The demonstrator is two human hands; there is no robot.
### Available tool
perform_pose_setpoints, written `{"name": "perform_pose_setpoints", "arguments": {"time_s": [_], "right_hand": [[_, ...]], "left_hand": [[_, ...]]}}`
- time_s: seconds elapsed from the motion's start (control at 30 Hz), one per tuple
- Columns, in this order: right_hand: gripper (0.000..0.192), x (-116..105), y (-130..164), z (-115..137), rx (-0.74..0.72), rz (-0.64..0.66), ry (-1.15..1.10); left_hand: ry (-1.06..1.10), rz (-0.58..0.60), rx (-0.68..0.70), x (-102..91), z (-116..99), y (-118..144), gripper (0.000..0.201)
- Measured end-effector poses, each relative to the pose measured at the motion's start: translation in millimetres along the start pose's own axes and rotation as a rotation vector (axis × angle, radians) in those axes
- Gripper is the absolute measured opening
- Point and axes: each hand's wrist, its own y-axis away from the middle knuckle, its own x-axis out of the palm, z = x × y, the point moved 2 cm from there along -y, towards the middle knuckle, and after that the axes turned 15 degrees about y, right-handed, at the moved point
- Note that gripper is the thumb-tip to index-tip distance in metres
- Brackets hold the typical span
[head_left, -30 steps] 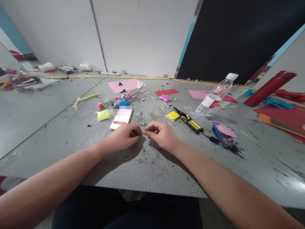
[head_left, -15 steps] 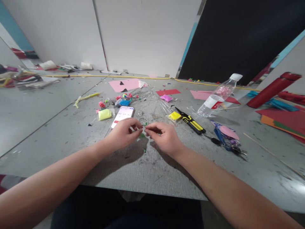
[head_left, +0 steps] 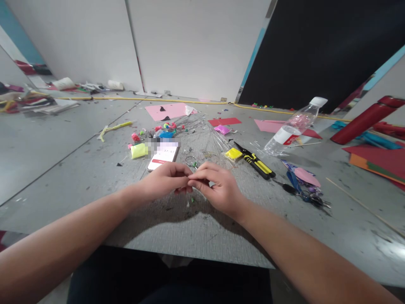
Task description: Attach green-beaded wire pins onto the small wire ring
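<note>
My left hand [head_left: 166,180] and my right hand [head_left: 218,185] meet fingertip to fingertip above the table's near part. Both have their fingers pinched together; whatever lies between them is too small or hidden to make out. Just beyond the fingertips is a thin wire ring [head_left: 190,160] with a green bit [head_left: 194,164] beside it. Under the hands, another small green piece [head_left: 193,199] lies on the tabletop. A phone [head_left: 163,156] showing a timer lies flat beyond my left hand, its top part blurred out.
Yellow-and-black pliers [head_left: 257,165] and a yellow clay packet [head_left: 233,153] lie right of centre. Farther right are a clear plastic bottle [head_left: 284,136], keys [head_left: 311,198] and a red flask [head_left: 367,120]. Light-yellow clay [head_left: 138,151] and a blue packet [head_left: 166,134] sit left.
My hands have come together, fingertips now touching where a small gap showed before. Both sit slightly lower, uncovering more of the wire ring. Things on the table stay put.
</note>
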Motion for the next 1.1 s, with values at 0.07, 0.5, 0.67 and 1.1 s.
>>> {"name": "perform_pose_setpoints", "arguments": {"time_s": [0.07,0.5,0.67,1.1], "right_hand": [[0.007,0.0,0.0,0.0,0.003,0.006,-0.009],[0.010,-0.3,-1.8,-0.5,-0.029,-0.012,0.065],[0.004,1.0,-2.1,-3.1,0.059,-0.002,-0.016],[0.011,-1.1,-2.4,1.3,0.046,0.029,-0.028]], "left_hand": [[0.023,-0.013,-0.013,-1.3,0.5,-0.5,0.009],[0.065,-0.035,-0.041,-4.0,2.5,0.3,0.008],[0.056,-0.042,-0.046,-4.1,0.5,-0.1,0.009],[0.059,-0.047,-0.044,-0.7,-2.2,2.5,0.006]]}}
